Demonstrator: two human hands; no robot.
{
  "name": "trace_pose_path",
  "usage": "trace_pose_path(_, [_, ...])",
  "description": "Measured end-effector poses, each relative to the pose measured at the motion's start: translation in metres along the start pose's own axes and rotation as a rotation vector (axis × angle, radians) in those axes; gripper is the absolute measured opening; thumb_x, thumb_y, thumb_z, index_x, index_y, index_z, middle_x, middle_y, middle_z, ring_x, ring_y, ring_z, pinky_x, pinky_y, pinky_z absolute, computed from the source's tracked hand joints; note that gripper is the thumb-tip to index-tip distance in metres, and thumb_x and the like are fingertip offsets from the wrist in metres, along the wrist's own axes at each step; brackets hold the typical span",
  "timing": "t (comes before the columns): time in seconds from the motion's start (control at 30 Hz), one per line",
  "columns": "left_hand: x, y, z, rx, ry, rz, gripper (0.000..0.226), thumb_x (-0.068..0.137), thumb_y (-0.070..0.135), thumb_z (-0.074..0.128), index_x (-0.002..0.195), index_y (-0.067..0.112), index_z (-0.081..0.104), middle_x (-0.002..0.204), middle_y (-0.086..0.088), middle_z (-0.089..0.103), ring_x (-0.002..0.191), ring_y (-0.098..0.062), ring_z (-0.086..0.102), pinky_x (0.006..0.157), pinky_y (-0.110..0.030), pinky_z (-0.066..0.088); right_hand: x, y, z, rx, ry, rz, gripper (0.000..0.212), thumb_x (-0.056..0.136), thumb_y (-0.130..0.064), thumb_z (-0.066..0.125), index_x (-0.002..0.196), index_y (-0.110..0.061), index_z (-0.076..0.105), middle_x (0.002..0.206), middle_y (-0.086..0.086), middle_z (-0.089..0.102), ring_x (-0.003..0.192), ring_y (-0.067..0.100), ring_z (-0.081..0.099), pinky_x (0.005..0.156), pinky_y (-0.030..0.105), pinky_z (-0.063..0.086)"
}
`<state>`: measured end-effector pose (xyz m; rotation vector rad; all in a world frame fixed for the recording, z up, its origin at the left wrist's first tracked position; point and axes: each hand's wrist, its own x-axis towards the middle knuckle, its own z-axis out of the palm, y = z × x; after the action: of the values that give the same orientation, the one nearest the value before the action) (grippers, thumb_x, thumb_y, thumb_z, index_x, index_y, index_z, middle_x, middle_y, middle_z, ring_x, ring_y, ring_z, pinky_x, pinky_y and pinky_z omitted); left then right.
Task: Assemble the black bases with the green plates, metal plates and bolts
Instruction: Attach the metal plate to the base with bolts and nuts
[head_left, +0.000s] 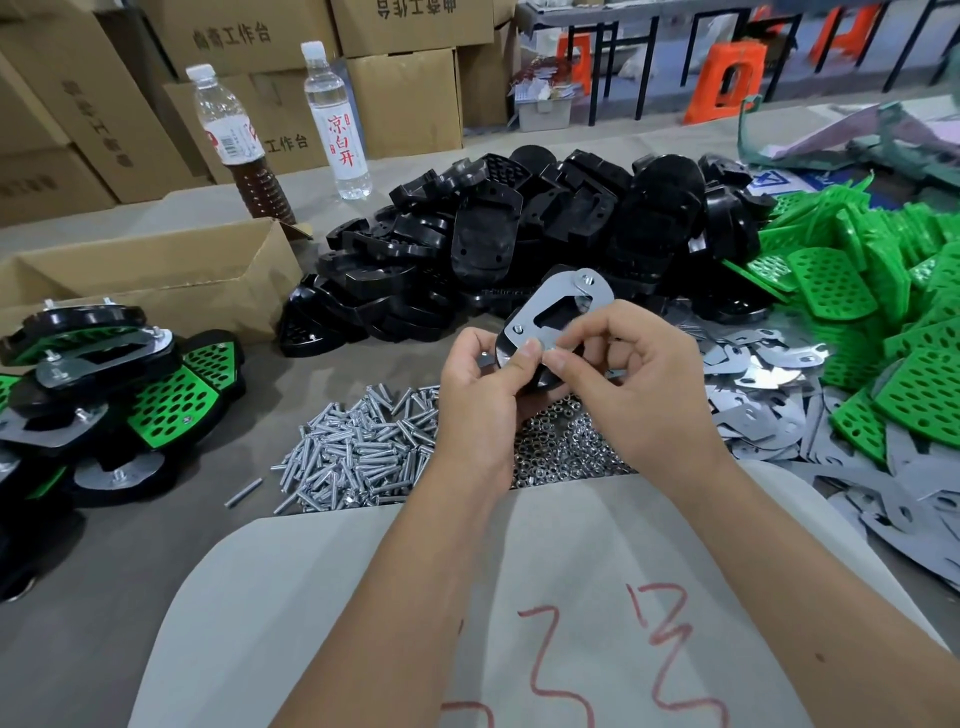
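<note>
Evenly and brightly lit from overhead, with soft, faint shadows. Glints on the bolts (358, 447) and loose metal plates (769, 371). Bowed by wide-angle distortion toward the edges; slightly soft in the far background.

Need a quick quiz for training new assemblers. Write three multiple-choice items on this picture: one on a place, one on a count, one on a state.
1. Where does the pile of loose bolts lie?
A. inside the cardboard box
B. on the table, below and left of the hands
C. on top of the green plates

2. How many bottles stand at the far left of the table?
A. one
B. two
C. four

3. What is the state of the assembly being worked on?
A. lying untouched on the table
B. held up in both hands, metal plate facing the camera
C. packed in the box

Answers: 1 B, the bolts lie spread on the table near the left hand. 2 B, a part-filled bottle and a clear bottle stand there. 3 B, the left hand and right hand grip it above the table.
</note>
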<state>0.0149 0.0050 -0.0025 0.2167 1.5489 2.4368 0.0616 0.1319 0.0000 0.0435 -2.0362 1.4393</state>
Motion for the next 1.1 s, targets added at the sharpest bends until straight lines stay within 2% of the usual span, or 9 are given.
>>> trace_pose_path(0.1, [-0.0004,0.0014,-0.0009,-0.032,-0.037,-0.011,0.010,0.103,0.002,0.059,0.105,0.008,0.051,0.095,-0.017,0.073,0.087,-0.025,0.075,0.073,-0.034,0.062,-0.0004,0.0000,-0.0001,0.008,-0.055,-0.008,0.019,0.091,0.002,0.076,0.095,-0.016,0.081,0.081,0.009,0.058,0.062,0.017,0.068,0.048,0.012,0.047])
trace_pose_path(0.2, [-0.0010,0.0025,-0.0009,-0.043,-0.083,-0.027,0.011,0.103,0.003,0.060,0.109,0.008,0.053,0.103,-0.021,0.075,0.093,-0.029,0.075,0.077,-0.036,0.062,-0.0013,0.0014,-0.0009,0.009,-0.032,0.022,0.013,0.090,0.000,0.077,0.089,-0.013,0.078,0.081,0.007,0.063,0.056,0.016,0.068,0.040,0.026,0.048])
trace_pose_path(0.33, [-0.0008,0.0008,-0.0004,-0.044,-0.079,-0.023,0.011,0.101,0.005,0.063,0.107,0.007,0.054,0.105,-0.027,0.074,0.093,-0.032,0.074,0.079,-0.039,0.063,-0.0023,0.0021,-0.0012,0.040,0.012,0.044,0.015,0.090,-0.005,0.079,0.082,-0.009,0.068,0.073,0.015,0.065,0.048,0.010,0.066,0.038,0.025,0.045])
trace_pose_path(0.47, [0.0006,0.0001,-0.0010,-0.043,-0.039,-0.020,0.010,0.100,0.004,0.065,0.101,0.006,0.056,0.102,-0.024,0.073,0.092,-0.031,0.074,0.077,-0.038,0.063,-0.0019,0.0026,-0.0017,0.049,0.010,0.046,0.014,0.091,-0.007,0.079,0.084,-0.010,0.068,0.065,0.012,0.060,0.046,0.010,0.065,0.038,0.023,0.045])
trace_pose_path(0.6, [0.0008,-0.0003,-0.0021,-0.051,-0.014,-0.017,0.009,0.100,0.005,0.066,0.102,0.004,0.057,0.100,-0.020,0.074,0.091,-0.030,0.076,0.074,-0.036,0.063,0.0000,0.0020,-0.0017,-0.013,-0.054,-0.021,0.015,0.092,0.003,0.074,0.100,-0.009,0.076,0.081,0.011,0.056,0.052,0.011,0.066,0.043,0.025,0.050])
trace_pose_path(0.7, [0.0002,-0.0005,-0.0025,-0.027,-0.052,-0.035,0.011,0.102,0.010,0.065,0.107,0.006,0.055,0.098,-0.017,0.076,0.088,-0.030,0.078,0.068,-0.040,0.064,0.0003,0.0017,-0.0018,-0.008,-0.041,-0.034,0.018,0.092,0.006,0.073,0.101,-0.009,0.077,0.086,0.015,0.054,0.053,0.013,0.066,0.044,0.026,0.052])
trace_pose_path(0.97, [-0.0004,0.0001,-0.0016,-0.011,-0.064,-0.026,0.012,0.103,0.008,0.061,0.112,0.004,0.055,0.106,-0.024,0.073,0.089,-0.027,0.075,0.073,-0.036,0.062,-0.0017,0.0030,0.0000,-0.027,0.001,-0.029,0.013,0.089,-0.001,0.079,0.086,-0.013,0.076,0.083,0.009,0.059,0.057,0.018,0.068,0.042,0.032,0.054])
trace_pose_path(1.03, [-0.0006,-0.0007,-0.0003,0.005,-0.047,-0.022,0.010,0.103,0.006,0.061,0.111,0.005,0.055,0.101,-0.020,0.073,0.087,-0.025,0.073,0.074,-0.033,0.061,-0.0005,0.0045,-0.0002,-0.063,0.048,-0.029,0.019,0.086,-0.007,0.083,0.078,-0.019,0.070,0.075,0.005,0.059,0.058,0.025,0.067,0.042,0.041,0.054])
trace_pose_path(1.1, [-0.0001,-0.0013,0.0001,0.023,-0.025,-0.015,0.008,0.103,0.006,0.060,0.109,0.006,0.055,0.096,-0.019,0.070,0.084,-0.026,0.069,0.074,-0.034,0.062,0.0002,0.0054,-0.0006,-0.073,0.034,-0.042,0.016,0.084,-0.014,0.085,0.084,-0.023,0.071,0.072,0.003,0.057,0.062,0.034,0.065,0.046,0.049,0.054])
